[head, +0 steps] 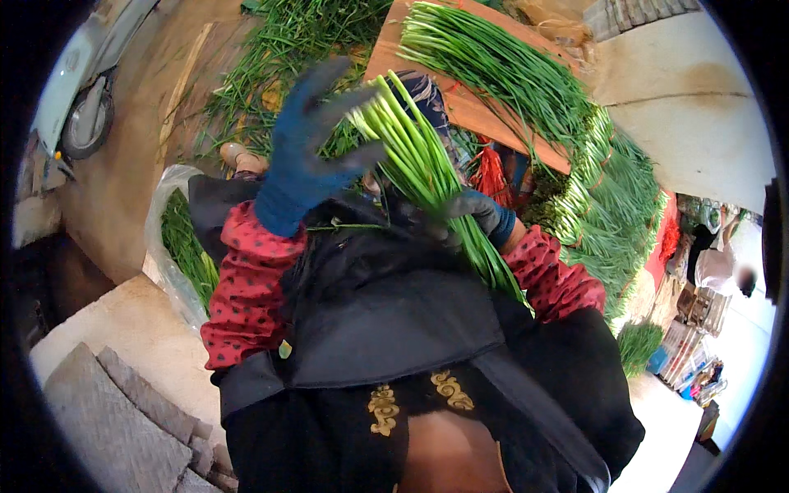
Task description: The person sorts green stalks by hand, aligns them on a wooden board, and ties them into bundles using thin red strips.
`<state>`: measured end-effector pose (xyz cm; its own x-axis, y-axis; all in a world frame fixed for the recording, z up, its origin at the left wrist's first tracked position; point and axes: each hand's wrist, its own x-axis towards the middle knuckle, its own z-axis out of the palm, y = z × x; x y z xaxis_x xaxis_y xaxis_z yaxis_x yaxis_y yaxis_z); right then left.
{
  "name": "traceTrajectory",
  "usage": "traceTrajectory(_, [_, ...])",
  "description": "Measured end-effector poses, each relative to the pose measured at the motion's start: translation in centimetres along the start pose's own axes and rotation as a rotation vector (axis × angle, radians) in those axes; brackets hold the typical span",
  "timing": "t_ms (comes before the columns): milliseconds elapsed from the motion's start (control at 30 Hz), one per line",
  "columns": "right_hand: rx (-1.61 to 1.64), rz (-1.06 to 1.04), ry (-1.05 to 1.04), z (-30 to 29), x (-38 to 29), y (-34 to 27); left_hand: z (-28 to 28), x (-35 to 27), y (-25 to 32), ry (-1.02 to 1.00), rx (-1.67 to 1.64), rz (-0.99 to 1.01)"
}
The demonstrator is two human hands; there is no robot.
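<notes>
My right hand (478,212), in a dark grey and blue glove, grips a bunch of Chinese chives (425,154) around its middle. The pale cut ends point up and away from me, and the green leaves trail down past my right forearm. At the other side my left hand (314,148), in a blue glove and blurred, has its fingers spread. Its fingertips are close to the pale ends; whether they touch cannot be made out. Below both hands lies a black apron (394,320) over my lap.
Chives lie on a wooden board (474,111) ahead, with tied bundles (616,203) heaped at right. Red ties (490,172) hang beneath the board. Loose leaves (265,80) litter the floor. A plastic bag of greens (185,240) stands left; a wheeled vehicle (89,117) is beyond.
</notes>
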<state>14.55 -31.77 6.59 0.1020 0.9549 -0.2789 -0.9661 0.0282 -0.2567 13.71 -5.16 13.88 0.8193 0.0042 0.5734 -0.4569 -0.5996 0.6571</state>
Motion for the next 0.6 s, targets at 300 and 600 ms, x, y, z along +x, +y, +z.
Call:
traceTrajectory(300, [-0.223,0.044,0.101,1.8,0.3,0.8,0.4,-3.1,-9.6,-0.085,0.715,-0.106])
traceTrajectory(600, [-0.248,0.014,0.163,0.7,-0.4,0.0,-1.0,-4.2,-1.1,0.114,0.217,-0.196])
